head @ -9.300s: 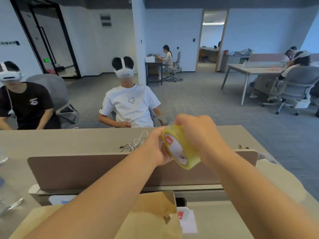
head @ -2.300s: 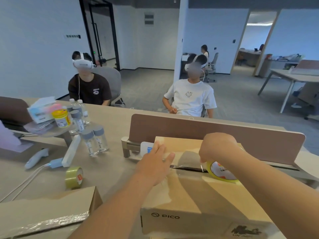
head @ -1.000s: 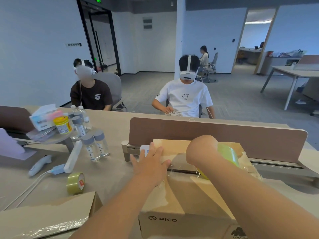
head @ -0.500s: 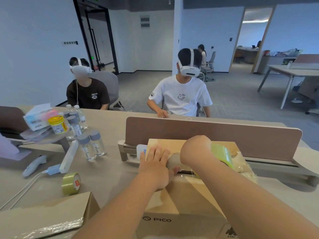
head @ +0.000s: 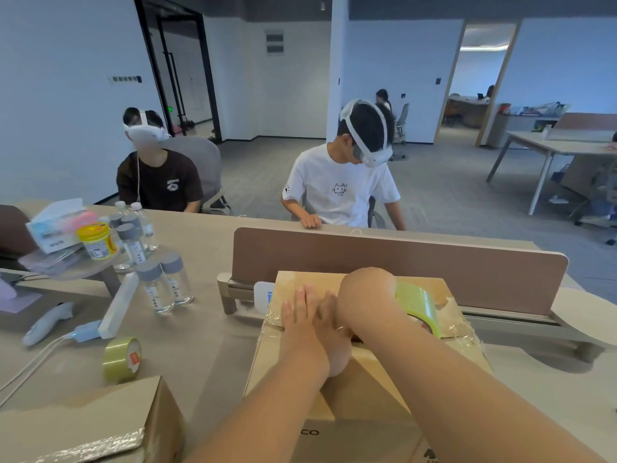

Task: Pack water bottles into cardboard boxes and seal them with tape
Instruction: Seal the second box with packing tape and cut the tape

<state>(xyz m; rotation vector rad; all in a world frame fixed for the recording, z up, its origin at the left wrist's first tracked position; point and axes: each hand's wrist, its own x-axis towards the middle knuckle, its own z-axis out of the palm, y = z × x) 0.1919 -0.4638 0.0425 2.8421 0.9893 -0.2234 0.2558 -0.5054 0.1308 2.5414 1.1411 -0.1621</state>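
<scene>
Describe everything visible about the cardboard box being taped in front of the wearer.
The cardboard box is plain brown with dark lettering on its near side, partly hidden. It sits on the table against the desk divider, flaps closed. Clear glossy tape wrinkles along its top and far corner. The left hand presses flat on top; the right hand holds a yellowish tape roll over the seam.

At the worktop (head: 207, 342), a left hand (head: 309, 324) presses flat on a cardboard box (head: 364, 389) while the right hand (head: 365, 295) grips a tape roll (head: 417, 304) over its seam; bottles (head: 163, 287) stand nearby.
</scene>
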